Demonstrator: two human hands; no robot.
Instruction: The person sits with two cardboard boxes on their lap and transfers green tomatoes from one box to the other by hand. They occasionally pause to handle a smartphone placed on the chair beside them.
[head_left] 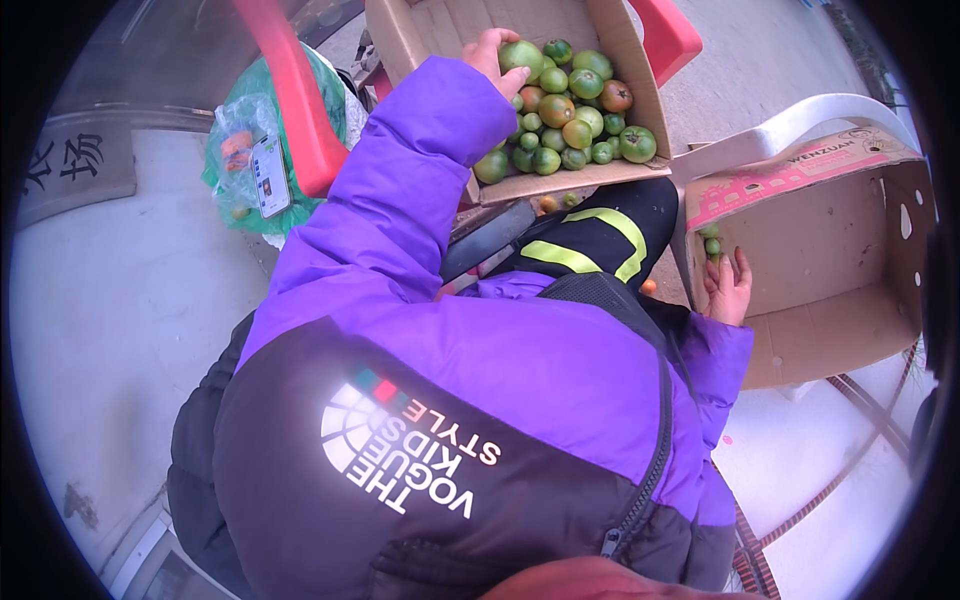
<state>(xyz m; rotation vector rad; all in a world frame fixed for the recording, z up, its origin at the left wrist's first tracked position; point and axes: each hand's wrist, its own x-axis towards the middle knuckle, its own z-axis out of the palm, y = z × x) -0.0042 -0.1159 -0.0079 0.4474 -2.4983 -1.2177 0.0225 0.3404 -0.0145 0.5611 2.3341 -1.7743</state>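
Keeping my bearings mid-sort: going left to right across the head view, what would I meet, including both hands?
Smartphone → left hand → rightmost piled tomato → right hand → right side wall of the pink-trimmed cardboard box.

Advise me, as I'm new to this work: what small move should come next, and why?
Probably lift the large green tomato with the left hand, which curves around it; the right hand is open beside small green tomatoes in the pink-sided box.
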